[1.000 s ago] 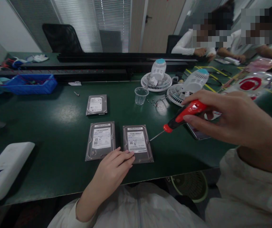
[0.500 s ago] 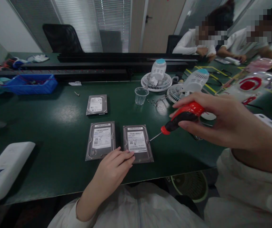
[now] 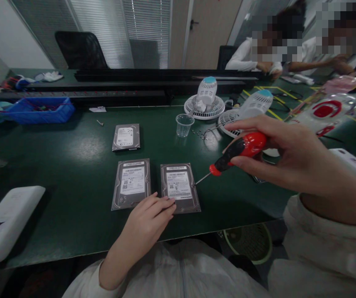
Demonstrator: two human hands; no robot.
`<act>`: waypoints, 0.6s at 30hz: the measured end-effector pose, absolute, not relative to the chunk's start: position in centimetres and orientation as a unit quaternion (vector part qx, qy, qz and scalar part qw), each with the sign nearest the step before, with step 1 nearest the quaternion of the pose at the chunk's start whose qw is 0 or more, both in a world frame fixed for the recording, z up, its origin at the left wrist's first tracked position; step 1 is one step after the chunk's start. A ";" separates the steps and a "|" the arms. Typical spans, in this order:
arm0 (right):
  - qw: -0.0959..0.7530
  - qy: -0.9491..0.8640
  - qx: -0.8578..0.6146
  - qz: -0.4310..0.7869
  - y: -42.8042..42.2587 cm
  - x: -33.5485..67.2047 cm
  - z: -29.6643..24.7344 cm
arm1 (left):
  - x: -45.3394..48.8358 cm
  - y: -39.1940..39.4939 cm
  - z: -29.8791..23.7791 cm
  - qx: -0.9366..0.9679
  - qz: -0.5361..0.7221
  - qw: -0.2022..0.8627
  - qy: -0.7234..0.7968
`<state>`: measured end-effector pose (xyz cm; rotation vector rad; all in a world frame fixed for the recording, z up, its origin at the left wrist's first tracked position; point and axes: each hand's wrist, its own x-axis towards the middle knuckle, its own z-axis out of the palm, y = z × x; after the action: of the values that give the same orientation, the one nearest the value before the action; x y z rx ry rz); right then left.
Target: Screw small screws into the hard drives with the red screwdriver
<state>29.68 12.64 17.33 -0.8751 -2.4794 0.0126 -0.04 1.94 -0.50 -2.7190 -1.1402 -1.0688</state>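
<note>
My right hand [image 3: 277,153] is closed around a red and black screwdriver [image 3: 232,155], its thin shaft slanting down to the left. The screwdriver's tip meets the right edge of a hard drive [image 3: 180,182] that lies label up on the table. Stretched fingers of my left hand [image 3: 153,215] rest on that drive's lower left edge; the thumb is hidden. Just left of it lies a second hard drive [image 3: 133,179], close to my left fingertips. A third, smaller-looking hard drive [image 3: 126,137] lies farther back.
Behind the drives stand a clear plastic cup [image 3: 184,124], loose screws [image 3: 203,135] and two white fans [image 3: 207,89]. A blue tray [image 3: 41,111] sits at the left, a white device [image 3: 13,223] at the front left. A green basket [image 3: 263,244] is below the table edge. Two people sit at the back right.
The screwdriver's handle has turned slightly in my right hand, and its tip stays at the drive's right edge. My left hand has not visibly moved. A person at the back right has shifted their arms.
</note>
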 end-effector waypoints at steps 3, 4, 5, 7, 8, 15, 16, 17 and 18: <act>0.258 -0.901 -0.345 -0.054 12.8 29.2 16.9 | -0.1 1.9 -0.6 -0.866 -0.342 0.000 -0.365; 0.250 -0.901 -0.348 -0.075 12.8 29.1 17.0 | -0.1 1.9 -0.6 -0.865 -0.343 -0.002 -0.366; 0.237 -0.903 -0.349 -0.088 12.8 29.0 17.0 | -0.1 1.9 -0.6 -0.865 -0.343 -0.003 -0.366; 0.209 -0.914 -0.337 -0.083 12.8 29.1 17.4 | -0.1 1.9 -0.6 -0.864 -0.346 -0.006 -0.365; 0.198 -0.922 -0.326 -0.064 12.7 29.2 17.6 | -0.1 1.9 -0.5 -0.865 -0.346 -0.006 -0.364; 0.208 -0.928 -0.306 -0.040 12.7 29.5 17.6 | 0.0 2.0 -0.3 -0.866 -0.345 -0.002 -0.362; 0.212 -0.921 -0.321 -0.064 12.7 29.4 17.4 | 0.0 2.0 -0.3 -0.866 -0.345 -0.001 -0.362; 0.216 -0.913 -0.334 -0.088 12.8 29.4 17.3 | 0.0 2.0 -0.4 -0.866 -0.345 0.000 -0.362; 0.218 -0.907 -0.344 -0.107 12.8 29.3 17.1 | 0.0 2.0 -0.4 -0.866 -0.345 0.000 -0.362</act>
<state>29.32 12.82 17.13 -0.9514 -2.5117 -0.2961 -0.04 1.98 -0.36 -2.7200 -1.1377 -1.0821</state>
